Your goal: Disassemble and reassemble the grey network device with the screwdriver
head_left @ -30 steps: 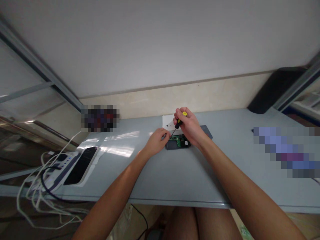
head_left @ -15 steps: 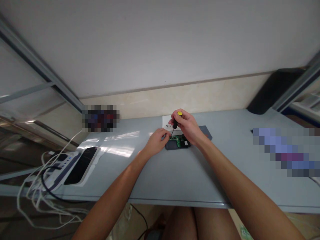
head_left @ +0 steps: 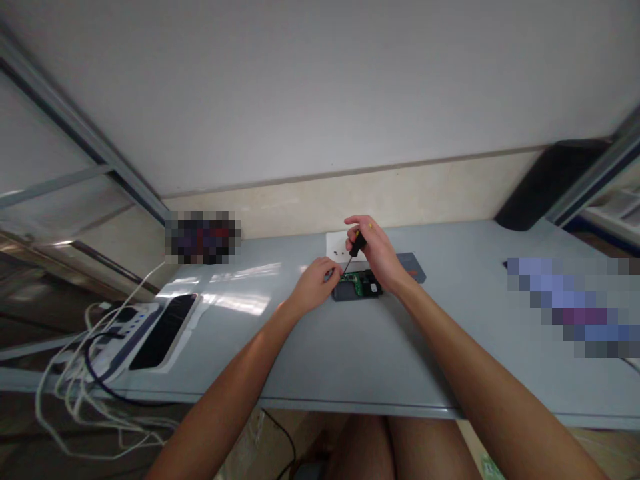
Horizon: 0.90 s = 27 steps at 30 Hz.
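- Broadly, a grey bench (head_left: 350, 347) fills the lower half of the view and carries everything else.
- A black bulky object (head_left: 545, 183) stands at its far right corner, well apart from the hands.
- At the left edge lies a dark-screened phone (head_left: 163, 330), just beside a white power strip (head_left: 117, 333) with white cables (head_left: 75, 400) trailing off the bench.
- The right hand (head_left: 380, 257) hovers over the far middle of the bench, fingers closed around a screwdriver.
- The left hand (head_left: 313, 285) sits at the left end of a small opened device, fingers curled and touching it; whether they clamp it I cannot tell.
- That opened device (head_left: 357, 287) lies flat between the hands, its green circuit board (head_left: 356, 280) exposed.
- A grey cover panel (head_left: 413, 265) lies just right of it.
- A white card (head_left: 336, 245) lies just behind it.
- The screwdriver (head_left: 356, 245), with a black and yellow handle, is tilted, its tip down at the device's left end.
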### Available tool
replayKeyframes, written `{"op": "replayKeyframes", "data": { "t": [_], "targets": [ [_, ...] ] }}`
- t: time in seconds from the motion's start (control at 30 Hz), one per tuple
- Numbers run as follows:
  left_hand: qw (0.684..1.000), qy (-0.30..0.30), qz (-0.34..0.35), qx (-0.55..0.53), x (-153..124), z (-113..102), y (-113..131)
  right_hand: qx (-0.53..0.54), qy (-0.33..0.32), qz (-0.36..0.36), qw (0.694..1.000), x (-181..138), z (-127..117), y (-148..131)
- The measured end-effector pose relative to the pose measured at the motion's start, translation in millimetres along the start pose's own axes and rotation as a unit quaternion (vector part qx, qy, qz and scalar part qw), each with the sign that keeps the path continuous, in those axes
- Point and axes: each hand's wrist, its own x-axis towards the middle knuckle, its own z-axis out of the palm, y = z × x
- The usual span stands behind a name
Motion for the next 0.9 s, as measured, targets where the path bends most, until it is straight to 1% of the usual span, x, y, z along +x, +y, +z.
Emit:
{"op": "replayKeyframes", "data": {
  "t": [0.07,0.17,0.3,0.5,0.63,0.7,0.77,0.83,0.9],
  "targets": [
    [1.000,0.001,0.001,0.002,0,0,0,-0.036,-0.013,-0.006,0.999,-1,0,-1],
    [1.000,0.001,0.004,0.005,0,1,-2,-0.100,-0.026,-0.036,0.994,-2,1,-1],
    [1.000,0.006,0.010,0.004,0,2,-3,-0.126,-0.020,-0.066,0.990,-3,3,-1],
    [1.000,0.003,0.011,0.004,0,1,-2,-0.094,0.020,-0.066,0.993,-2,2,1],
    [1.000,-0.001,0.014,0.005,0,0,-1,-0.112,0.065,-0.107,0.986,2,-5,-6],
    [1.000,-0.002,0.014,0.006,-1,0,0,-0.144,0.093,-0.147,0.974,3,-11,-15],
    [1.000,-0.001,0.016,0.005,-1,0,1,-0.211,0.108,-0.193,0.952,3,-20,-25],
    [1.000,0.000,0.017,0.004,-2,-1,2,-0.291,0.100,-0.226,0.924,2,-30,-34],
    [1.000,-0.002,0.020,0.002,-2,-1,2,-0.346,0.074,-0.241,0.904,2,-41,-39]
  ]
}}
